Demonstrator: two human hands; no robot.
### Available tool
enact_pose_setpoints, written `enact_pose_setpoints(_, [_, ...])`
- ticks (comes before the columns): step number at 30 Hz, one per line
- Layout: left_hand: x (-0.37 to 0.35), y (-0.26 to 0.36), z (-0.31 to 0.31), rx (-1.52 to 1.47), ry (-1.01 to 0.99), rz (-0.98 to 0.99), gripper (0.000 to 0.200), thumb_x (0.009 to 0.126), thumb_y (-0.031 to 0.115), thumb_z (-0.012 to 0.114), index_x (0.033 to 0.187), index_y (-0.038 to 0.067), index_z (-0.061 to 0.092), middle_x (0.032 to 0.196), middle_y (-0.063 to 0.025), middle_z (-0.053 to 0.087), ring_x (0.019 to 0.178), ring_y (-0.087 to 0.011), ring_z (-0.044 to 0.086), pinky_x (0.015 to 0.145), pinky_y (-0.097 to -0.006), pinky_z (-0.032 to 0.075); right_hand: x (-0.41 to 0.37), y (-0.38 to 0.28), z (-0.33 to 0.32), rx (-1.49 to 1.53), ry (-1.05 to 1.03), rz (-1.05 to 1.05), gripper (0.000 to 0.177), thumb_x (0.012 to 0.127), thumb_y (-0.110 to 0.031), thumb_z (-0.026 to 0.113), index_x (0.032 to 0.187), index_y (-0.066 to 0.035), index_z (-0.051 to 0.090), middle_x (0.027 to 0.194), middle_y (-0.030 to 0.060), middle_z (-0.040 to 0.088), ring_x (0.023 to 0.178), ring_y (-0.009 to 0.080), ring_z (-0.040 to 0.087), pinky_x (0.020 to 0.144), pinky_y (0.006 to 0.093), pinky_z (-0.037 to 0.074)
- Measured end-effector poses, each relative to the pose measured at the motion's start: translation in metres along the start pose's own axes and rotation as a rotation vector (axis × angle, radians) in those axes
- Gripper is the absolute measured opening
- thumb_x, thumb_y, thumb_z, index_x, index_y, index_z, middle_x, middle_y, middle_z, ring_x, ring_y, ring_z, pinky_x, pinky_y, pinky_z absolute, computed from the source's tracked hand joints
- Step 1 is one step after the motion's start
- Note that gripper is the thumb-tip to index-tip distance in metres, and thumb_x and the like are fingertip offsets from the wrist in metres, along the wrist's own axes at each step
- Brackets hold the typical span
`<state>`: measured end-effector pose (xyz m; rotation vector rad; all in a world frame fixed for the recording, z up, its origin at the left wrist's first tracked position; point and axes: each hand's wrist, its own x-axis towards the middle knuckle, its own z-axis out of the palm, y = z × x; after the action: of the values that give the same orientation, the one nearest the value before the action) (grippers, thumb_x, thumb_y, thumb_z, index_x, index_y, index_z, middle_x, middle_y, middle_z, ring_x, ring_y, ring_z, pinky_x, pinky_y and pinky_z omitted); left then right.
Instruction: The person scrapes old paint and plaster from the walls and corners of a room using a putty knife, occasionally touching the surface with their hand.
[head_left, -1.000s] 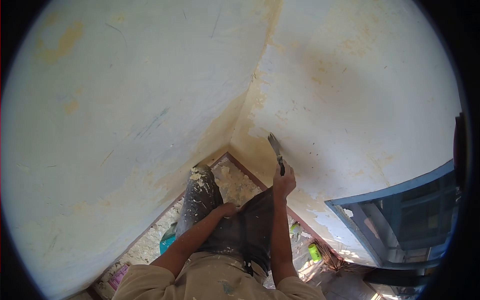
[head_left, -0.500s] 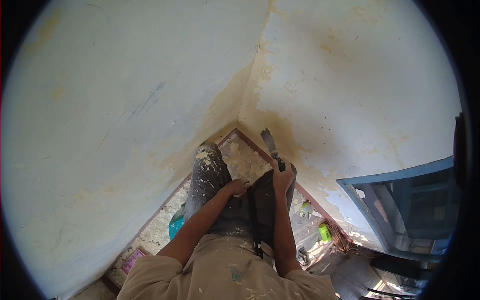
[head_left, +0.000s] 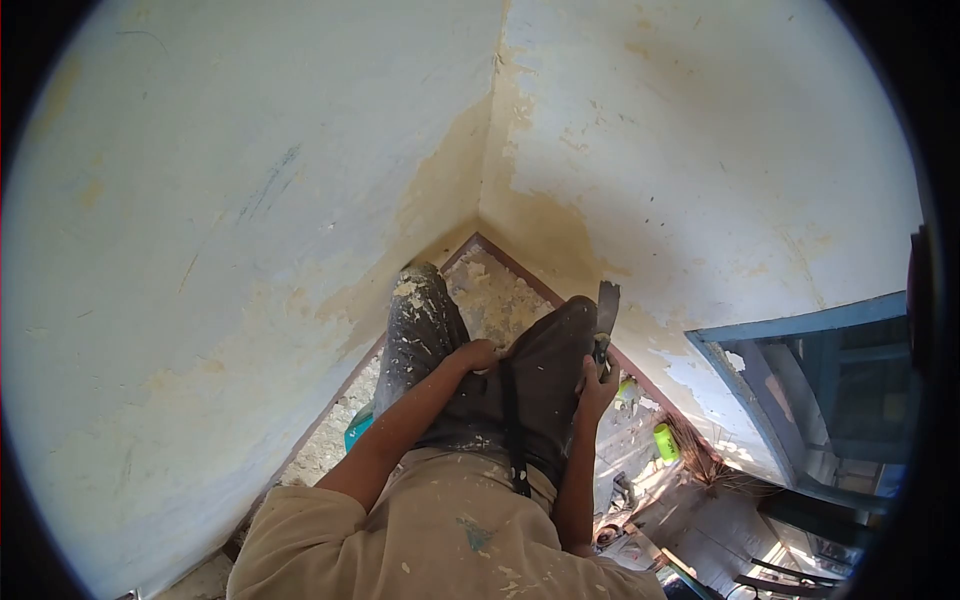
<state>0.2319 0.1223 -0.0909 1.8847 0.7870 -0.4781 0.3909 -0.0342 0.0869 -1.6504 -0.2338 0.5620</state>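
My right hand (head_left: 598, 390) is wrapped round the handle of a scraper (head_left: 608, 308), beside my right knee. The scraper's flat dark blade points up, in front of the right-hand wall (head_left: 680, 190). My left hand (head_left: 479, 355) rests between my thighs with its fingers curled; whatever it may hold is hidden. Flakes of paint speckle my dark trousers (head_left: 418, 325). Ahead, both walls meet in a corner where pale paint has come off and a tan layer (head_left: 540, 225) shows.
Paint chips cover the floor (head_left: 490, 300) in the corner, bordered by a reddish-brown skirting strip (head_left: 520, 268). To the right are a bright green container (head_left: 665, 442), a broom-like bundle of bristles (head_left: 700, 455) and a blue-framed window (head_left: 800, 318). A teal object (head_left: 356, 430) lies left of my leg.
My right hand has moved right and back towards me with the scraper, from over my thigh to beside my knee. My right knee has swung outward. The view has shifted slightly.
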Motion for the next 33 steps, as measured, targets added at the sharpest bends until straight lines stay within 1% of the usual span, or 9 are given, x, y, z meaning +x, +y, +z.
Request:
enact_pose_setpoints(3, [-0.009,0.007,-0.007,-0.05,0.049,0.124,0.056,0.094,0.048,0.039,0.129,0.005,0.048,0.12,-0.0198,0.057,0.111,-0.0323,0.054,0.094,-0.0368,0.041,-0.006,-0.016,0.027,0.155,-0.127,0.003,0.035,0.083,-0.015,0.067,0.112,0.0,0.053,0.071,-0.0006,0.051,0.045,0.0032,0.039,0.039,0.0194,0.031])
enact_pose_setpoints(7, [-0.008,0.037,-0.026,-0.677,0.267,0.244,0.061,0.093,0.054,0.037,0.112,-0.001,0.057,0.1,-0.0181,0.063,0.097,-0.0245,0.06,0.086,-0.0341,0.045,-0.01,-0.014,0.053,0.009,-0.272,-0.113,0.035,0.084,-0.014,0.065,0.115,-0.001,0.054,0.074,0.0002,0.055,0.049,0.0046,0.044,0.043,0.0186,0.035])
enact_pose_setpoints(10, [-0.062,0.117,-0.07,-1.038,0.349,0.317,0.059,0.093,0.053,0.04,0.11,0.0,0.057,0.096,-0.011,0.063,0.091,-0.0178,0.06,0.083,-0.0318,0.046,-0.005,-0.001,0.061,-0.218,-0.311,-0.336,0.04,0.083,-0.016,0.066,0.116,0.004,0.053,0.099,0.0129,0.062,0.084,0.0192,0.061,0.076,0.0299,0.048])
enact_pose_setpoints(12, [-0.071,0.143,-0.1,-1.156,0.301,0.414,0.053,0.093,0.048,0.045,0.117,0.001,0.054,0.102,-0.0086,0.062,0.093,-0.0156,0.06,0.084,-0.0295,0.046,-0.002,-0.002,0.071,-0.205,-0.306,-0.435,0.039,0.083,-0.014,0.066,0.118,0.001,0.053,0.092,0.0069,0.06,0.067,0.0105,0.052,0.058,0.0238,0.043])
enact_pose_setpoints(21, [-0.057,0.162,-0.17,-1.233,0.467,0.371,0.043,0.092,0.047,0.05,0.097,0.005,0.056,0.084,-0.0012,0.059,0.073,-0.009,0.058,0.06,-0.022,0.047,0.029,-0.048,0.139,-0.042,-0.495,-0.179,0.038,0.091,-0.017,0.056,0.122,0.003,0.049,0.088,0.0066,0.06,0.065,0.0091,0.055,0.054,0.0227,0.045])
enact_pose_setpoints(22, [-0.051,0.163,-0.174,-1.297,0.538,0.393,0.047,0.091,0.051,0.049,0.098,0.005,0.056,0.077,-0.0023,0.06,0.061,-0.0069,0.056,0.046,-0.0201,0.043,0.037,-0.042,0.149,-0.039,-0.503,-0.199,0.037,0.092,-0.019,0.054,0.121,0.003,0.05,0.086,0.0076,0.061,0.066,0.0108,0.056,0.055,0.0241,0.046])
enact_pose_setpoints(25, [-0.04,0.148,-0.198,-1.231,0.541,0.352,0.044,0.093,0.048,0.047,0.096,0.005,0.055,0.083,-0.002,0.059,0.069,-0.0085,0.055,0.061,-0.0212,0.046,0.057,-0.032,0.179,-0.122,-0.479,-0.244,0.035,0.092,-0.018,0.053,0.12,0.002,0.05,0.086,0.0099,0.061,0.067,0.0145,0.058,0.058,0.0278,0.047])
enact_pose_setpoints(30, [-0.011,0.134,-0.237,-1.043,0.691,0.43,0.04,0.093,0.046,0.047,0.09,0.006,0.054,0.079,-0.0021,0.058,0.069,-0.0081,0.053,0.063,-0.0217,0.044,0.103,-0.007,0.235,-0.169,-0.339,-0.396,0.036,0.092,-0.021,0.051,0.121,0.0,0.049,0.096,0.0175,0.062,0.08,0.0272,0.063,0.067,0.0349,0.049])
enact_pose_setpoints(33, [0.005,0.132,-0.256,-1.07,0.723,0.477,0.039,0.094,0.042,0.047,0.089,0.004,0.056,0.073,-0.0019,0.056,0.064,-0.0086,0.051,0.061,-0.024,0.042,0.101,-0.017,0.255,-0.127,-0.311,-0.314,0.039,0.092,-0.025,0.05,0.122,0.0,0.047,0.103,0.0214,0.061,0.088,0.0332,0.062,0.073,0.0385,0.048])
